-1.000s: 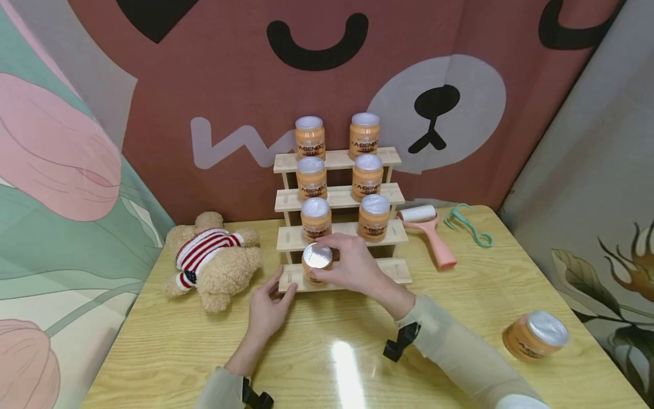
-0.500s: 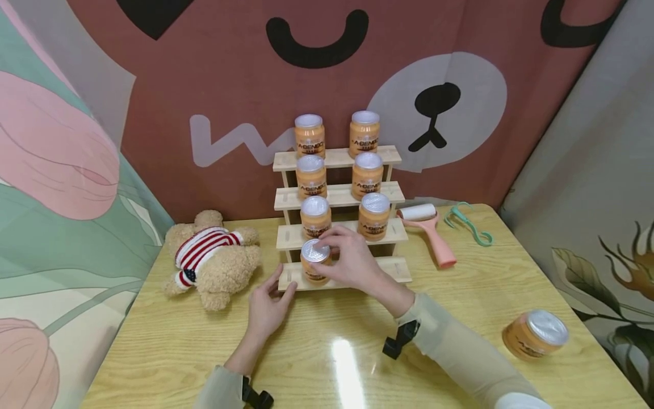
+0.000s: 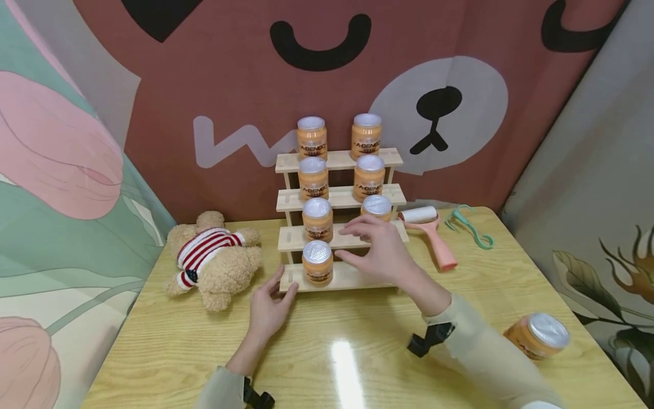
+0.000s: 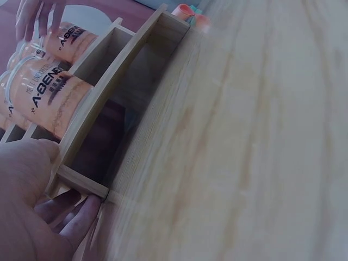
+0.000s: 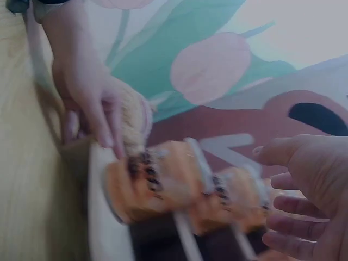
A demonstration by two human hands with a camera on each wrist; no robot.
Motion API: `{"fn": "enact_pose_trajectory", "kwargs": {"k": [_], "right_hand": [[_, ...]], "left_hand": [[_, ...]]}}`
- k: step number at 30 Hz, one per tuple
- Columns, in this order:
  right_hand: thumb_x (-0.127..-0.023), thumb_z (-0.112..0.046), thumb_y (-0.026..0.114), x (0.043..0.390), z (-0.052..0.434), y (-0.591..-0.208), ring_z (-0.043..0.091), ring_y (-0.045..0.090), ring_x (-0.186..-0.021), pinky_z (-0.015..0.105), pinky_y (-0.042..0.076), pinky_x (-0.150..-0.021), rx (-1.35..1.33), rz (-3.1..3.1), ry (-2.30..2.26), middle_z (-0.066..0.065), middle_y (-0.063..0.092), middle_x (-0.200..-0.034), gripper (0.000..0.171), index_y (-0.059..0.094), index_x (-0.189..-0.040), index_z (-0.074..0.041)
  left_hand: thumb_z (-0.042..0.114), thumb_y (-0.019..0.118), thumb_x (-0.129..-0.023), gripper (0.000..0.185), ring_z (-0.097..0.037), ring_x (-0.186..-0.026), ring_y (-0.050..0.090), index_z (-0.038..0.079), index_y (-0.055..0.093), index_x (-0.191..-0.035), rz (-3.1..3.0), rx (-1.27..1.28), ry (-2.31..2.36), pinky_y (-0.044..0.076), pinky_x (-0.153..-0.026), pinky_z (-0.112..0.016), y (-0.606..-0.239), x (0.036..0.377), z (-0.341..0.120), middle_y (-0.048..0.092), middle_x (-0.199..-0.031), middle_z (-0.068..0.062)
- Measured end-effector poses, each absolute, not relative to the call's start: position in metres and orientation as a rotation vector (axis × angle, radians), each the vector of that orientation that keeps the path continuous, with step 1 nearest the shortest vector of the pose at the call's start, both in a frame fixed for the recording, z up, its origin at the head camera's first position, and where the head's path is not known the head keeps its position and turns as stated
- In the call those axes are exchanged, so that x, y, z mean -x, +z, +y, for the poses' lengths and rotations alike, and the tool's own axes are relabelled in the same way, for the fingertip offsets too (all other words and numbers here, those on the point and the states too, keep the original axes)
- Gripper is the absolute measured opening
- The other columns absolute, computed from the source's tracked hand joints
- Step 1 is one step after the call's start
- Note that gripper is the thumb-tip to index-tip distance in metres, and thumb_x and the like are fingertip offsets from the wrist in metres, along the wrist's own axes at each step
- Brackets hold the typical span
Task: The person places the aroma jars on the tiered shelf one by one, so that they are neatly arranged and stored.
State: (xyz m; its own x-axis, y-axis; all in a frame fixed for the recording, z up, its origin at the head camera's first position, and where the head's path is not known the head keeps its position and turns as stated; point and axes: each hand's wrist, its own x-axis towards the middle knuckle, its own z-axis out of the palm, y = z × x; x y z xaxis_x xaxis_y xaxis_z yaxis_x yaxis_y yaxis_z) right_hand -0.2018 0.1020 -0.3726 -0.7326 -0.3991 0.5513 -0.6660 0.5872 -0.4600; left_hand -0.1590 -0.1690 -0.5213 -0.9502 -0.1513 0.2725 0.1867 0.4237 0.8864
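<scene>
A tiered wooden display shelf [image 3: 368, 276] bears orange jars with silvery lids. My left hand [image 3: 269, 309] grips the left end of its lowest step; in the left wrist view, the thumb lies on top and fingers [image 4: 81, 220] reach beneath the end. One jar [image 3: 318, 264] stands upright on the left of that step. To its right hovers my right hand [image 3: 383, 250], apart from the jar, thumb and fingers spread with nothing between them. It partly covers the right-hand jar [image 3: 376, 207] one step up. The right wrist view also shows the spread fingers [image 5: 296, 225].
A teddy bear [image 3: 225, 272] in a striped sweater lies left of the shelf. On the right are a pink-handled lint roller [image 3: 436, 244] and a green hook [image 3: 470, 226]. Another orange jar [image 3: 536, 335] stands near the table's right edge. A patterned curtain [image 3: 225, 74] hangs behind.
My right hand has let go of the front-step jar and moved right, away from it. The jar stays on the lowest step. My left hand keeps its place at the shelf's end.
</scene>
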Motion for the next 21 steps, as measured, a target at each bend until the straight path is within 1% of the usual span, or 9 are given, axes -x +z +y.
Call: {"fn": "enact_pose_trajectory", "kwargs": {"k": [4,5,8,12,16,18,21], "right_hand": [[-0.083,-0.029,0.092,0.196,0.130,-0.359,0.022,0.073,-0.096,0.042,0.061,-0.081,-0.787,-2.391,0.868,0.003,0.077,-0.112,0.034,0.082,-0.112,-0.014],[-0.083,-0.027,0.092,0.195,0.137,-0.356,0.022,0.074,-0.097,0.043,0.062,-0.082,-0.771,-2.388,0.861,0.004,0.076,-0.113,0.033,0.082,-0.112,-0.014],[-0.083,-0.022,0.093,0.193,0.160,-0.350,0.022,0.074,-0.092,0.041,0.065,-0.077,-0.731,-2.367,0.821,0.005,0.076,-0.111,0.033,0.082,-0.111,-0.010],[-0.082,-0.018,0.093,0.189,0.189,-0.346,0.024,0.074,-0.092,0.045,0.065,-0.077,-0.650,-2.372,0.758,0.007,0.075,-0.112,0.034,0.081,-0.113,-0.009],[-0.082,-0.018,0.093,0.182,0.211,-0.343,0.027,0.072,-0.093,0.049,0.062,-0.079,-0.547,-2.421,0.705,0.008,0.074,-0.112,0.038,0.080,-0.116,-0.009],[-0.082,-0.020,0.093,0.179,0.221,-0.343,0.027,0.072,-0.092,0.048,0.061,-0.078,-0.507,-2.443,0.681,0.009,0.074,-0.111,0.039,0.080,-0.117,-0.008],[-0.081,-0.022,0.094,0.177,0.234,-0.343,0.025,0.070,-0.090,0.042,0.060,-0.077,-0.465,-2.441,0.629,0.008,0.075,-0.107,0.041,0.081,-0.117,-0.010]], "left_hand": [[0.016,0.082,-0.096,0.061,-0.039,-0.112,0.077,-0.001,0.058,-0.149,-2.373,0.026,-1.533,0.066,-0.082,-0.032,-0.521,0.158,-0.169,0.065,-0.143,-0.026],[0.016,0.082,-0.095,0.061,-0.039,-0.111,0.077,-0.001,0.058,-0.149,-2.371,0.029,-1.529,0.066,-0.082,-0.032,-0.520,0.158,-0.168,0.065,-0.142,-0.026],[0.016,0.082,-0.095,0.061,-0.040,-0.110,0.077,-0.002,0.058,-0.149,-2.363,0.037,-1.515,0.066,-0.081,-0.033,-0.520,0.158,-0.168,0.066,-0.141,-0.027],[0.016,0.082,-0.096,0.061,-0.039,-0.111,0.077,-0.002,0.058,-0.149,-2.365,0.036,-1.524,0.066,-0.082,-0.033,-0.521,0.157,-0.168,0.066,-0.141,-0.027],[0.017,0.081,-0.096,0.061,-0.039,-0.112,0.077,-0.002,0.057,-0.150,-2.363,0.035,-1.536,0.066,-0.084,-0.034,-0.521,0.158,-0.168,0.066,-0.142,-0.026],[0.016,0.081,-0.096,0.061,-0.040,-0.112,0.077,-0.002,0.057,-0.149,-2.360,0.041,-1.532,0.066,-0.083,-0.035,-0.521,0.158,-0.168,0.065,-0.142,-0.027],[0.016,0.082,-0.096,0.061,-0.040,-0.110,0.077,-0.003,0.058,-0.149,-2.356,0.047,-1.516,0.066,-0.082,-0.034,-0.521,0.158,-0.168,0.065,-0.141,-0.027]]}}
